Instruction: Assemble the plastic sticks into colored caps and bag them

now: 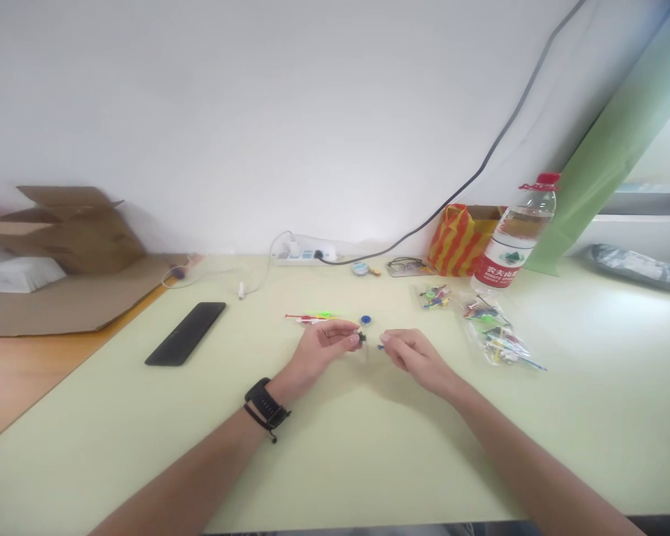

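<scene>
- Black piece (362, 339), pinched by the left hand (327, 344), at six o'clock from the blue disc (365, 320).
- Right hand (416, 353), about three o'clock, pinches a blue piece (380, 347).
- Both pieces look light, stiff, perhaps brittle; best gripped by edges.

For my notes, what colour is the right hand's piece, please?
The piece shows blue in head view.

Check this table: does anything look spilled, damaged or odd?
Nothing stands out; no spill shows. The water bottle looks tilted, probably lens distortion. The black piece in the left hand and blue piece in the right hand are too small to check for damage.
</scene>
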{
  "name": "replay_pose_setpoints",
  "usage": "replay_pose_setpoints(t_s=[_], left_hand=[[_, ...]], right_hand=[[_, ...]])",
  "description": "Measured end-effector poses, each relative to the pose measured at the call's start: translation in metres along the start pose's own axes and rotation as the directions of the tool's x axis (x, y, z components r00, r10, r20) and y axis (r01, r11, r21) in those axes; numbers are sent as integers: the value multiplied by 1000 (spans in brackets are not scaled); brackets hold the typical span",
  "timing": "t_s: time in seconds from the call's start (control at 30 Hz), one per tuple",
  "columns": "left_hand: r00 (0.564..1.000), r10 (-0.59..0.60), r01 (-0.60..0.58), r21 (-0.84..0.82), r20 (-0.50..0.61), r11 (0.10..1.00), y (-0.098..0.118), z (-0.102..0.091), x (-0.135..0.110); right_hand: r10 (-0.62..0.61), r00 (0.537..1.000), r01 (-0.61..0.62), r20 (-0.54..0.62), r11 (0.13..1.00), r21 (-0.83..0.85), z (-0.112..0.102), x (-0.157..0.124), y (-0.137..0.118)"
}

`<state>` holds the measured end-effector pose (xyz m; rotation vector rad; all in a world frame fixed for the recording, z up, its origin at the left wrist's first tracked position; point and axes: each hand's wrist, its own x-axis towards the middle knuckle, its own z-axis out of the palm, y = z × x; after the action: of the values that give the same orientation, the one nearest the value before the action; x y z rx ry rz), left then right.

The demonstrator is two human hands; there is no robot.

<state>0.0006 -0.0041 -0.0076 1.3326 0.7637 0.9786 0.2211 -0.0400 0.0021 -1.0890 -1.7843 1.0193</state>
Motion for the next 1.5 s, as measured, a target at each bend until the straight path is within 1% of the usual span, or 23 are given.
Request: replay_pose_setpoints(t_s=[0.03,0.27,0.4,0.53,0.7,0.8,0.9,1.03,1.1,1.2,1.27,1.37,1.43,1.5], left_hand=[[1000,3,-3,2,-4,1000,0,0,0],[1000,14,-14,12,-1,1000,0,0,0],[1000,12,-12,25,2,1000,1,1,-1],[1000,5,-5,15,29,1000,1,2,-1],[999,9,-9,13,48,1000,2,2,-2],[998,1,-3,20,69,1000,3,2,-3],[997,-4,1,46,73,999,2,2,-2],[998,-2,-4,107,58,994,-2,3,0],[999,4,-10,131,44,991,-5,3,1],[1000,-23,22,133,8,991,-8,2,3],[999,-45,47,152,-16,987,-10,1,3],[999,-49,52,217,-18,975,-13,-1,3],[998,-55,55,236,-9,970,-14,-1,2],[998,-63,63,234,-7,970,-14,-2,2]], right_hand=[[-1,1000,1,9,1000,3,0,1,0],[-50,994,58,-92,994,90,7,0,-4],[-67,993,77,-93,992,103,8,0,-3],[-68,995,74,-79,994,85,8,0,0],[-69,996,71,-59,997,35,11,0,-1],[-81,994,78,-69,996,-45,11,0,2],[-136,986,121,-92,981,-149,9,2,7],[-184,978,159,-98,963,-219,7,3,13],[-192,976,165,-99,959,-230,6,3,15],[-181,978,155,-101,962,-224,4,5,19],[-164,977,129,-137,964,-231,-1,7,22],[-155,956,76,-250,951,-299,-14,11,27],[-159,927,28,-339,933,-359,-24,13,30],[-169,887,-20,-430,916,-401,-33,13,32]])
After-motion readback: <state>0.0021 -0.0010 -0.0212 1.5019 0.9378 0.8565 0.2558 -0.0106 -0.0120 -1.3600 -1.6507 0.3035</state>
